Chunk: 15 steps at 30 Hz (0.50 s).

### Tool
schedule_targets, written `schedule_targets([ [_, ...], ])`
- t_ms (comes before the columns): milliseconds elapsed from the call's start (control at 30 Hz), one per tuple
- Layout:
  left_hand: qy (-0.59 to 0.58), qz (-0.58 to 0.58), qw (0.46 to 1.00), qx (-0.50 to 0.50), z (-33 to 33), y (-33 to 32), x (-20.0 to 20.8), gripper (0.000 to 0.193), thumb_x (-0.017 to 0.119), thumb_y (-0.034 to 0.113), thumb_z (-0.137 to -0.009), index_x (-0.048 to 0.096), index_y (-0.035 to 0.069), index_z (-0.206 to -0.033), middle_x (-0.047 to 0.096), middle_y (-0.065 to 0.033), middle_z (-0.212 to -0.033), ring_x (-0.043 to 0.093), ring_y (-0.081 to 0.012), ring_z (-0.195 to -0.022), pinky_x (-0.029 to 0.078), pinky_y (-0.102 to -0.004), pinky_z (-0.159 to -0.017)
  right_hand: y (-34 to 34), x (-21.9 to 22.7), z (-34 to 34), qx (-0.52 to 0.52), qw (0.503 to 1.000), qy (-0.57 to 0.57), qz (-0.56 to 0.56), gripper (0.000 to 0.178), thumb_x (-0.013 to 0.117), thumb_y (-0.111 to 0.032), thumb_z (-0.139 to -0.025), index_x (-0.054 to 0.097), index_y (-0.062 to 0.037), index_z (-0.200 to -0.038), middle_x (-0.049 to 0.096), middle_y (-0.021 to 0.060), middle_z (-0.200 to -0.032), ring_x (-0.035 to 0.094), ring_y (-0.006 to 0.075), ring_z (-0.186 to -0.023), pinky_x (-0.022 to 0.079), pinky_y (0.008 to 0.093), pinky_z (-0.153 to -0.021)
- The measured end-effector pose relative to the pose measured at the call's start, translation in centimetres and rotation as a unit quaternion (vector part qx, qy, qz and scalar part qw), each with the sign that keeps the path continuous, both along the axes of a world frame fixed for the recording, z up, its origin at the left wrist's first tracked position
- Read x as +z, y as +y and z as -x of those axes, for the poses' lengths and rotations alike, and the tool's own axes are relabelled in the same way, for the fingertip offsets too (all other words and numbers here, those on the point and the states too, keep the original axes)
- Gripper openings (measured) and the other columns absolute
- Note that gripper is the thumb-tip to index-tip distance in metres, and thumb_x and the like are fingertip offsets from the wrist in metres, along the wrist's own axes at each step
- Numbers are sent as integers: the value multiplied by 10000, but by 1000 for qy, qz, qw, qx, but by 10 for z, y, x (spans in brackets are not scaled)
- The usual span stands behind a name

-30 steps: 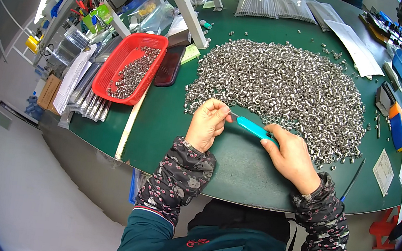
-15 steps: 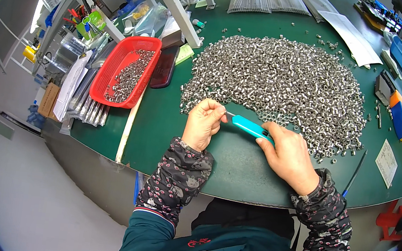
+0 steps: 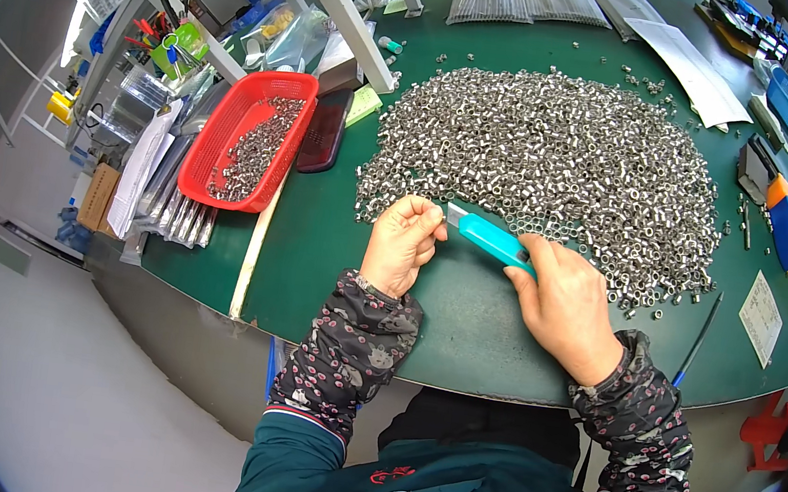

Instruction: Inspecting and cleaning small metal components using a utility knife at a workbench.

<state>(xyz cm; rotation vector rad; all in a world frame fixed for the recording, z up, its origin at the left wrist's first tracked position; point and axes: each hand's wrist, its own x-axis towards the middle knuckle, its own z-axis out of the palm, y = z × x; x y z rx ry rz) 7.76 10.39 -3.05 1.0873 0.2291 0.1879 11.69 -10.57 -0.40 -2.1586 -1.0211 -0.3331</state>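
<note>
Turquoise cutter (image 3: 493,241) gripped in right hand (image 3: 566,302), blade (image 3: 456,216) near pinched left hand (image 3: 401,245), its contents unclear

Bright light, pale sheen on green tabletop (image 3: 490,341), bent edges, black corners, rim seemingly blurred
</note>
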Motion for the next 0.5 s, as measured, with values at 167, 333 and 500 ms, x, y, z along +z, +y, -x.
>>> schedule_targets([
  [167,5,-3,1000,3,1,2,1,74,519,126,-871,504,58,-845,527,-43,-691,273,-15,-401,201,-155,-348,-2,4,-2,17,995,90,27,215,580,-198,-777,530,-33,-904,579,142,-714,577,310,-648,450,409,-564],
  [333,-6,-7,1000,1,0,3,-1,78,515,126,-873,504,52,-849,518,-37,-680,272,-15,-402,203,-157,-347,-4,6,-3,26,990,137,29,211,570,-210,-791,540,-32,-899,586,148,-708,576,323,-633,446,416,-563],
  [500,-10,-20,1000,-1,0,0,1,81,516,123,-872,500,47,-848,522,-40,-682,273,-13,-403,202,-155,-348,-4,6,-5,34,986,158,36,222,569,-222,-792,542,-30,-901,585,149,-704,573,326,-629,443,419,-560],
])
